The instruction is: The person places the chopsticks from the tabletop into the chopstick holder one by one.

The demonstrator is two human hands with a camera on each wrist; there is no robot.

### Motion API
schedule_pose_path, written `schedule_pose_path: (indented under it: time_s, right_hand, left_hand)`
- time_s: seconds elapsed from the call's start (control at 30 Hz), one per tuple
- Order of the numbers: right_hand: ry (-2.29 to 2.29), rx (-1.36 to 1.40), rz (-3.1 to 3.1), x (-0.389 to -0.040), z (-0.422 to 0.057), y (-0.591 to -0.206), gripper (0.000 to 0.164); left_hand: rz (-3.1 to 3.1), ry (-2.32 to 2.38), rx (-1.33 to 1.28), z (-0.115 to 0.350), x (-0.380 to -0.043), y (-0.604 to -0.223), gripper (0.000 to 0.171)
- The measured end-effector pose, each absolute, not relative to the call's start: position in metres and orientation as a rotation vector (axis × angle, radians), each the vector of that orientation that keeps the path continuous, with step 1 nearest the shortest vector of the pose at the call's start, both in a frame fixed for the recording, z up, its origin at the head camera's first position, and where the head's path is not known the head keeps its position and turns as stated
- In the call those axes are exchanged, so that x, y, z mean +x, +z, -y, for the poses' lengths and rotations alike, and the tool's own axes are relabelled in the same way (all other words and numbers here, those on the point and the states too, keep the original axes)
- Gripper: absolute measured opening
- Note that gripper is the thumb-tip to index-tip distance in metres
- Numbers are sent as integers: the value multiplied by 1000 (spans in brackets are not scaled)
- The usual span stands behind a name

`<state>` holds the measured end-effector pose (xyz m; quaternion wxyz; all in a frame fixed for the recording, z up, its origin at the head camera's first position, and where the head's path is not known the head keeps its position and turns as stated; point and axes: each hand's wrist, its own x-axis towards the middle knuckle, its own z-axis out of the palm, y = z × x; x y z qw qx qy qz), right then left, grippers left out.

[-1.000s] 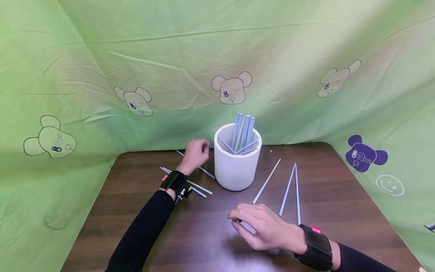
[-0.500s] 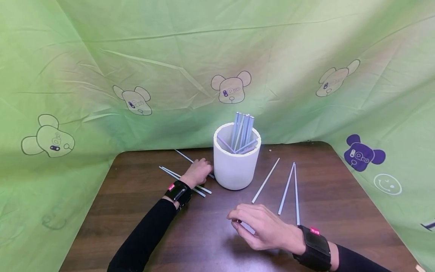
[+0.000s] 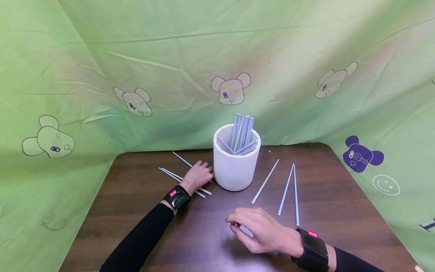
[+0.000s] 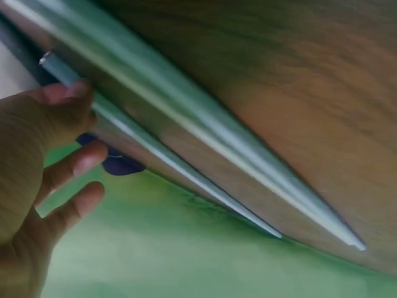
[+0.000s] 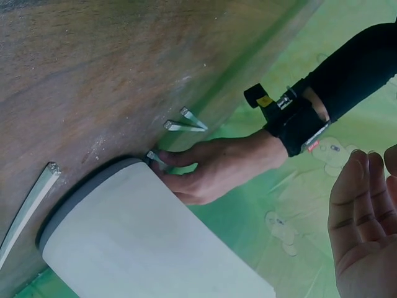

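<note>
In the head view my left hand (image 3: 198, 175) is low over the table, just left of a white cylindrical holder (image 3: 235, 170). Its thumb and index finger pinch the thick end of a pale chopstick (image 4: 155, 149), whose thin end points away; the other fingers are spread. A pair of chopsticks (image 4: 205, 127) lies alongside, partly under the wrist in the head view. Several bluish chopsticks (image 3: 242, 132) stand in the holder, some leaning low across its mouth. Loosely curled, my right hand (image 3: 259, 230) hovers over the front of the table, with nothing visible in its fingers.
Right of the holder lie a single chopstick (image 3: 265, 182) and two more chopsticks (image 3: 291, 189) that meet at their far ends. A green printed cloth (image 3: 176, 75) hangs behind the brown wooden table (image 3: 190, 241).
My left hand has come down from beside the holder's rim to the chopstick at its base and grips it. That chopstick has shifted slightly left. The right hand has hardly moved.
</note>
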<state>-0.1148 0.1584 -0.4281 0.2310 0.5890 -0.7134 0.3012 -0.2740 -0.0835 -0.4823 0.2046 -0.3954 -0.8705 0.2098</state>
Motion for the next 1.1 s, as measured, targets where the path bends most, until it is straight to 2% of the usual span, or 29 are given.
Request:
schedule_pose_path:
  time_s: [0.23, 0.53, 0.83, 0.93, 1.1]
  right_hand:
    - [833, 1611, 1981, -114, -159, -429, 23]
    - [830, 1603, 1985, -114, -159, -430, 24]
    - [840, 1619, 1962, -114, -157, -431, 23]
    - [845, 1617, 1960, -114, -156, -431, 22]
    - [856, 1609, 1963, -114, -156, -431, 21]
  left_hand:
    - [2456, 437, -1153, 101, -272, -488, 21]
    - [2444, 160, -1076, 116, -272, -464, 21]
    - [2350, -116, -1040, 118, -265, -414, 50]
    - [2272, -277, -1004, 119, -257, -385, 46]
    - [2066, -555, -981, 116, -238, -331, 20]
